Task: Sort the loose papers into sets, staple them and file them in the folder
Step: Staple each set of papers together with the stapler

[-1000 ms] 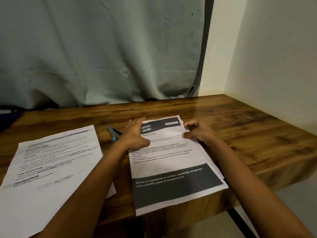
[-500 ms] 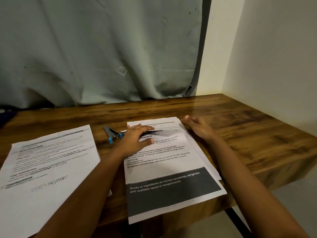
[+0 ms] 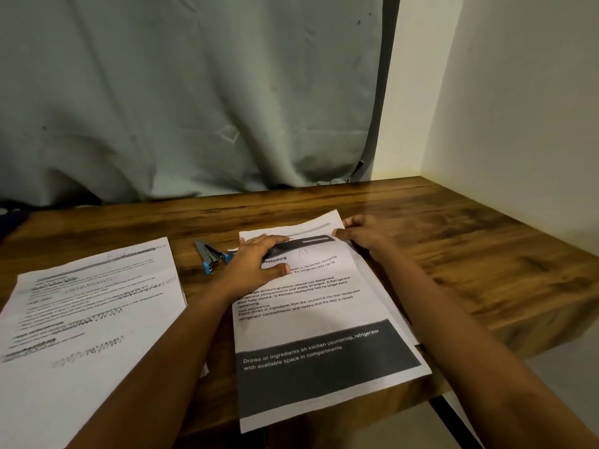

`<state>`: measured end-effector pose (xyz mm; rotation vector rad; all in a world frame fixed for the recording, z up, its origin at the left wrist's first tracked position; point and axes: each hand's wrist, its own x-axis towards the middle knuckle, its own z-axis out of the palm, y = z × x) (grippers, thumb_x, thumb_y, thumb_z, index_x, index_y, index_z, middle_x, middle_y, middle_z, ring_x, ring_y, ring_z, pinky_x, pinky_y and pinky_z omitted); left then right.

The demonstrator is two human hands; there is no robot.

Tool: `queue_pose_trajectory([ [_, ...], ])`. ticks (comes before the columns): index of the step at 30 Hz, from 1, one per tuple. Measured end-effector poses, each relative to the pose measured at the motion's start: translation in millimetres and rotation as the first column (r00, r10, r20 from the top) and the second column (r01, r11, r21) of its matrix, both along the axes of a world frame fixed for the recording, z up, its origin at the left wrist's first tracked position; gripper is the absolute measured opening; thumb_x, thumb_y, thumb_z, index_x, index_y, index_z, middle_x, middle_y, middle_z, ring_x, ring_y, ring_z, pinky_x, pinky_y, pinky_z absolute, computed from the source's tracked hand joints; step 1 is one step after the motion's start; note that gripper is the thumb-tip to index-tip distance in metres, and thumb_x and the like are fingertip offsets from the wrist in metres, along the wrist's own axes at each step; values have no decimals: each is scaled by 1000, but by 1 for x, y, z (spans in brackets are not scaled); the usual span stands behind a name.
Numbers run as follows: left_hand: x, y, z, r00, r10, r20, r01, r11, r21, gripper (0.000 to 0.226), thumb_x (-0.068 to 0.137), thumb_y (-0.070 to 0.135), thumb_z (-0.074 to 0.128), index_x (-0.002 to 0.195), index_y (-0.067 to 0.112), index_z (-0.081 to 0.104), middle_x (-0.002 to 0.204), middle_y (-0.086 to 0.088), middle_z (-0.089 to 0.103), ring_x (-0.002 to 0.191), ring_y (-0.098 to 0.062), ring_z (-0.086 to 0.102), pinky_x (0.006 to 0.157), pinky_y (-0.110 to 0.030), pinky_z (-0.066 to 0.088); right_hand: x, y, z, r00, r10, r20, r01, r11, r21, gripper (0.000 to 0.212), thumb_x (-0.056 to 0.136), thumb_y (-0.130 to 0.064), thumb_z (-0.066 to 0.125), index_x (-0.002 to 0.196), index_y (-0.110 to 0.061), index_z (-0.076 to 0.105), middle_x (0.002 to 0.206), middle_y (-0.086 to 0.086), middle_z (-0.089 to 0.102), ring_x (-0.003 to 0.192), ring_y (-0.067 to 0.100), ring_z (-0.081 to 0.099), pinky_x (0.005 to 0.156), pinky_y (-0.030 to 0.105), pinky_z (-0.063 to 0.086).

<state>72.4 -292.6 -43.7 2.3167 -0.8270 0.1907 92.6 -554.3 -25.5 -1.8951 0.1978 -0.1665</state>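
Note:
A set of printed sheets [image 3: 321, 322] with a dark band near its bottom lies on the wooden table [image 3: 470, 254], its near end past the table's front edge. My left hand [image 3: 256, 264] rests flat on the top sheet's upper left. My right hand [image 3: 363, 234] pinches the upper right corner of the sheets. A sheet underneath shows beyond the top sheet's far edge. A blue and grey stapler [image 3: 210, 257] lies just left of my left hand. A second pile of printed papers [image 3: 87, 312] lies at the left. No folder is in view.
A grey curtain [image 3: 194, 92] hangs behind the table and a pale wall [image 3: 518, 108] closes the right side. Bare wood lies to the right of the sheets and behind them. A dark table leg [image 3: 450, 422] shows below the front edge.
The top sheet has slid toward me, baring the far edge of a sheet beneath. My left hand stayed on the paper. My right hand shifted to the upper right corner.

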Motion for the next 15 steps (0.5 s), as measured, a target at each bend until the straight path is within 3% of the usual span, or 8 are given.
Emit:
queue_pose_trajectory([
  [4, -2, -1, 2, 999, 18, -37, -18, 1000, 5, 67, 87, 34, 66, 145, 25, 33, 143, 1, 44, 128, -16, 42, 111, -51, 30, -5, -2, -2, 990, -23, 140, 24, 1000, -4, 17, 77, -10, 76, 86, 2, 66, 83, 7, 68, 72, 13, 60, 60, 18, 46],
  [6, -2, -1, 1, 999, 29, -38, -29, 1000, 5, 73, 86, 36, 67, 148, 27, 28, 150, 0, 36, 135, -18, 37, 114, -51, 25, -8, -3, 0, 981, -12, 195, 11, 1000, 3, 14, 78, -11, 76, 83, -1, 68, 80, 5, 68, 72, 10, 60, 62, 15, 45],
  [8, -2, -1, 2, 998, 50, -42, -50, 999, 21, 77, 87, 37, 66, 150, 28, 23, 156, 0, 26, 140, -19, 30, 116, -51, 21, -14, -3, 3, 968, 41, 248, -46, 999, 14, 6, 80, -12, 73, 79, -10, 68, 85, 6, 70, 77, 14, 64, 72, 25, 50],
  [11, -3, -3, 3, 997, 60, -48, -58, 998, 35, 83, 87, 38, 65, 152, 26, 15, 159, 0, 16, 143, -21, 24, 117, -51, 17, -24, -1, 6, 943, 170, 285, -209, 972, 110, 6, 84, -17, 69, 87, -11, 70, 102, 16, 70, 99, 36, 65, 89, 47, 52],
  [15, -6, -3, 3, 996, 88, -35, -87, 996, 32, 95, 85, 39, 66, 153, 22, 2, 161, 3, 0, 147, -22, 8, 119, -50, 7, -34, 2, 12, 879, 383, 285, -442, 879, 180, 15, 79, -26, 73, 85, -13, 67, 98, 14, 66, 96, 35, 61, 85, 43, 50],
])
